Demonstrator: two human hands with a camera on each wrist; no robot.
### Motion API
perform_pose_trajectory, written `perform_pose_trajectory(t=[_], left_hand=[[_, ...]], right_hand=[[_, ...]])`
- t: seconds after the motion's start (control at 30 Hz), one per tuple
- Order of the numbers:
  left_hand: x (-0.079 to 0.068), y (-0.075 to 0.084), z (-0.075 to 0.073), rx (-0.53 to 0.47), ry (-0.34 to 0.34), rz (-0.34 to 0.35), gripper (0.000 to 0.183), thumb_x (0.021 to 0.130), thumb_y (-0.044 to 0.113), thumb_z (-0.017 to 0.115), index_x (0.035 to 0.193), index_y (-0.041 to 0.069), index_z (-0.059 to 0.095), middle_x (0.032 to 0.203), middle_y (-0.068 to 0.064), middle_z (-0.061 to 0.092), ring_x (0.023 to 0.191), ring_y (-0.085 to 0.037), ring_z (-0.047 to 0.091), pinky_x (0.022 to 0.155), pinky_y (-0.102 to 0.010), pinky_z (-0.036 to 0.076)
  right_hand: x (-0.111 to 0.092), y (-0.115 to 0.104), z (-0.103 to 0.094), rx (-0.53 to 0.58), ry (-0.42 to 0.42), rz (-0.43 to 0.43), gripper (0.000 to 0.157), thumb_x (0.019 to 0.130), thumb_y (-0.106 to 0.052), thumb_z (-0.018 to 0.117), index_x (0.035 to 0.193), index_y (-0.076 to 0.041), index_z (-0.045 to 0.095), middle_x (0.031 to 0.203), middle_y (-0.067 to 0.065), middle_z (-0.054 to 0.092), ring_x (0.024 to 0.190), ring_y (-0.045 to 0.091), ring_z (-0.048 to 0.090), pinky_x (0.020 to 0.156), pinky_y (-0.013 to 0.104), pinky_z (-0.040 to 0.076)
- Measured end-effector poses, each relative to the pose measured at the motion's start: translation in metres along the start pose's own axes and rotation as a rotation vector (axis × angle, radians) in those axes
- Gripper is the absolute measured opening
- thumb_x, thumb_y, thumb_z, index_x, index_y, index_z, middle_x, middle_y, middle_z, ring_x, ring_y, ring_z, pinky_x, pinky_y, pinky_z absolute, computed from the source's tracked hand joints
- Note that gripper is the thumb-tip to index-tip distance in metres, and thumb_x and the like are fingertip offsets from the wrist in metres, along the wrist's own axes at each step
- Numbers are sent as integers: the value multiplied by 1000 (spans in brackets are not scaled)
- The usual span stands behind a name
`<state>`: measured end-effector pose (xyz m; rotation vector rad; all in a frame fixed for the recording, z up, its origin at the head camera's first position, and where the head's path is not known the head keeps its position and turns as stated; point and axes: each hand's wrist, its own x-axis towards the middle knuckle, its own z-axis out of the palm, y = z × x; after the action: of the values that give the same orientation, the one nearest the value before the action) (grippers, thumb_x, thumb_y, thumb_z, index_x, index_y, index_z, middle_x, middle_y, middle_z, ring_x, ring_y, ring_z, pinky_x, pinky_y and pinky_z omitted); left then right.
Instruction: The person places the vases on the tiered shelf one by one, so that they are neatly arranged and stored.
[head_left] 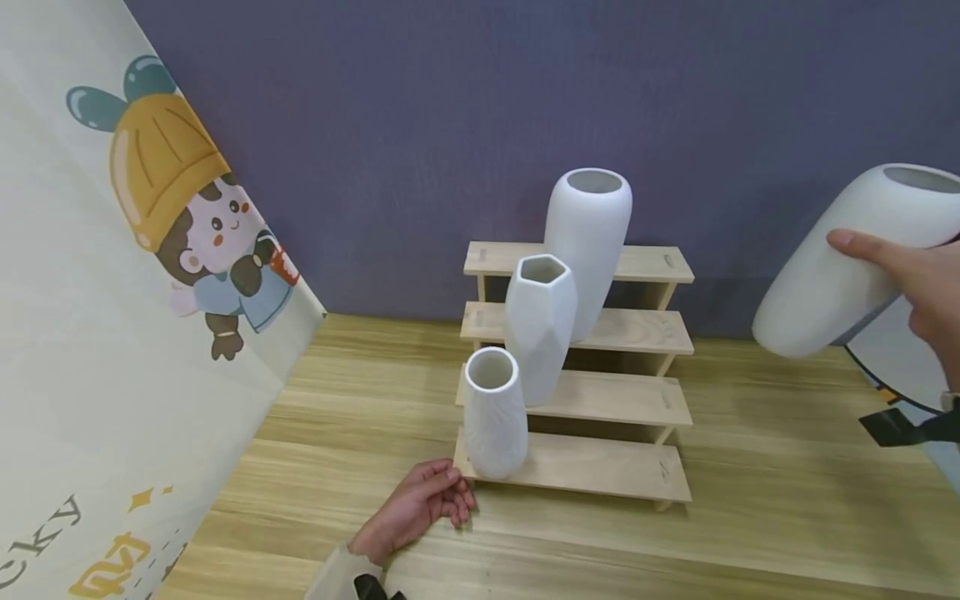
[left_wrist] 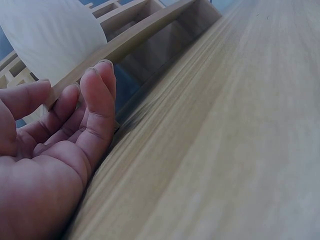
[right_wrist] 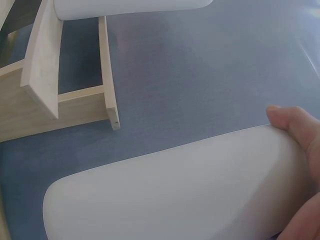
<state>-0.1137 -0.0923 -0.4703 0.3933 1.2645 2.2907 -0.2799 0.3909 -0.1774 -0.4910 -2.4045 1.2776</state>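
Note:
My right hand (head_left: 926,292) grips a smooth white vase (head_left: 840,267) around its upper part, thumb across the near side. This vase is tilted, its mouth toward the upper right, held in the air to the right of a stepped wooden shelf (head_left: 600,467). With thumb and fingers, my left hand (head_left: 423,504) pinches the front left corner of the shelf's lowest board, palm turned up in the left wrist view. Just behind it a small textured white vase (head_left: 495,425) stands on that board. A faceted white vase (head_left: 540,333) and a tall smooth one (head_left: 588,242) stand on steps farther back.
The shelf stands on a wood-grain tabletop (head_left: 337,433) before a dark blue backdrop (head_left: 375,167). A white panel with a cartoon figure (head_left: 202,217) rises at left. A pale, dark-edged round shape (head_left: 907,350) lies at right, partly behind the right hand.

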Motion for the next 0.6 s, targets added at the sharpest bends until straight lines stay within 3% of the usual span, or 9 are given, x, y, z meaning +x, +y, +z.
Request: perform_pose_trajectory(t=[0.27, 0.37, 0.4, 0.43, 0.5, 0.53, 0.6], left_hand=[[1, 1, 0, 7, 6, -4, 28, 109, 11, 33, 102, 9, 60, 95, 1, 74, 80, -6, 70, 68, -18, 58], [1, 1, 0, 4, 10, -10, 27, 109, 11, 34, 102, 9, 60, 94, 1, 74, 80, -6, 70, 68, -18, 58], [1, 1, 0, 2, 12, -12, 27, 109, 11, 34, 102, 9, 60, 94, 1, 74, 80, -6, 70, 68, -18, 58], [1, 1, 0, 1, 12, -13, 27, 109, 11, 34, 102, 9, 60, 94, 1, 74, 80, -6, 70, 68, -18, 58], [1, 1, 0, -2, 12, -14, 27, 109, 11, 34, 101, 9, 60, 94, 1, 74, 79, -6, 70, 68, -18, 58], [1, 0, 0, -2, 12, -15, 27, 109, 11, 34, 101, 9, 60, 94, 1, 74, 79, -6, 70, 68, -18, 58], [0, 0, 0, -2, 13, -17, 27, 109, 11, 34, 101, 9, 60, 94, 1, 74, 79, -6, 70, 68, -18, 58]], right_hand=[[-2, -13, -1, 0, -29, -11, 88, 92, -34, 70, 156, -38, 10, 145, -25, 28, 132, 2, 32, 127, 48, 20], [0, -17, -1, 17, -27, -44, 88, 91, -30, 72, 156, -37, 13, 132, -30, 31, 128, 1, 34, 125, 43, 25], [2, -18, -1, 30, -24, -62, 88, 90, -27, 74, 155, -36, 15, 127, -30, 32, 124, -1, 36, 120, 37, 35], [3, -19, -2, 41, -25, -71, 88, 90, -25, 74, 155, -36, 17, 127, -30, 33, 121, -2, 37, 117, 34, 37], [7, -20, -2, 75, -28, -108, 87, 88, -17, 76, 153, -35, 22, 116, -30, 34, 113, -3, 38, 95, 20, 45], [8, -21, -2, 83, -26, -114, 87, 88, -16, 76, 153, -35, 23, 116, -29, 35, 111, -3, 39, 93, 18, 44], [11, -24, -3, 110, -33, -130, 86, 86, -12, 77, 152, -34, 25, 112, -28, 36, 105, -4, 39, 74, 8, 40]])
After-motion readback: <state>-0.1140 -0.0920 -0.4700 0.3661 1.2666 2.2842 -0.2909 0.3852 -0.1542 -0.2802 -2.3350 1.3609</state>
